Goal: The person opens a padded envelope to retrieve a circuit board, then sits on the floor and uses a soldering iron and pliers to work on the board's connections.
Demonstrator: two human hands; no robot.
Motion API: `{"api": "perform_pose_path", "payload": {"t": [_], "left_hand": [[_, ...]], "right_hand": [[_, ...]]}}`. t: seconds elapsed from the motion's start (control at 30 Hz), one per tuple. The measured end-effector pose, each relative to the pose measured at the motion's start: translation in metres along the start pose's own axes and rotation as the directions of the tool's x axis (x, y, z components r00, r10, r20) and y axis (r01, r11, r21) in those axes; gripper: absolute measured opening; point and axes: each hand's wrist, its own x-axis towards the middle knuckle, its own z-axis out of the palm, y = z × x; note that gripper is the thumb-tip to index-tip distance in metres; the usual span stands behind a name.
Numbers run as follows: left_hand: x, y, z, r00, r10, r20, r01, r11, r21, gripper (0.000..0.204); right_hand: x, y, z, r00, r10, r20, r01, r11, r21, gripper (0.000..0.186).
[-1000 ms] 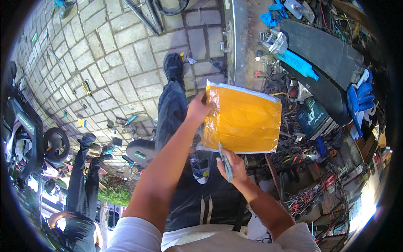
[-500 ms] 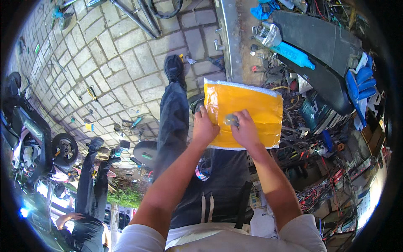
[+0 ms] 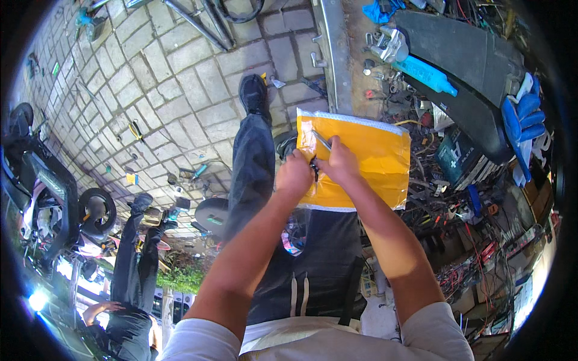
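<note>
Well to the left of the left hand, I see a motorcycle wheel (image 3: 97, 213) and, a little nearer and lower, another person's dark trousers (image 3: 129, 249). Closer in, still left of that hand, a hand tool with yellow on it (image 3: 135, 130) lies on the brick paving (image 3: 174, 96). A dark round disc (image 3: 211, 215) sits lower left of the hand, beside the wearer's trouser leg (image 3: 251, 156).

My left hand (image 3: 294, 175) is curled closed on the left side of a yellow padded envelope (image 3: 376, 159), which spreads out to the right of it, behind and past the other hand. Something small and dark shows between the hands; I cannot tell what it is.

My right hand (image 3: 340, 161), just beside the left, is wrapped round a grey tool (image 3: 322, 140) whose end points up and to the left over the envelope.

Beyond the right hand, up and to the right, I have a light blue bottle (image 3: 424, 74) near a long black panel (image 3: 460, 51). Farther right is a blue glove (image 3: 525, 117); below the panel sits a dark green box (image 3: 453, 157).
</note>
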Motion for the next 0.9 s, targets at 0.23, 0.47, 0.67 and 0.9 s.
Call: {"api": "perform_pose_path", "payload": {"t": [0.23, 0.47, 0.67, 0.9], "left_hand": [[0.012, -0.039, -0.017, 0.985, 0.13, 0.117, -0.081, 0.933, -0.35, 0.031], [0.02, -0.08, 0.003, 0.964, 0.017, 0.266, 0.17, 0.731, -0.661, 0.03], [0.021, -0.041, -0.012, 0.979, -0.153, 0.138, 0.2, 0.866, -0.458, 0.045], [0.05, -0.01, -0.016, 0.961, 0.174, -0.215, -0.203, 0.971, -0.125, 0.082]], "right_hand": [[-0.002, 0.019, 0.0, 0.988, 0.025, -0.153, -0.032, 0.999, -0.04, 0.032], [-0.051, 0.15, -0.068, 0.881, 0.3, -0.365, -0.114, 0.884, 0.453, 0.024], [-0.05, 0.156, -0.058, 0.851, 0.394, -0.347, -0.092, 0.763, 0.64, 0.023], [-0.076, 0.193, -0.039, 0.715, 0.601, -0.357, -0.17, 0.645, 0.745, 0.025]]}}
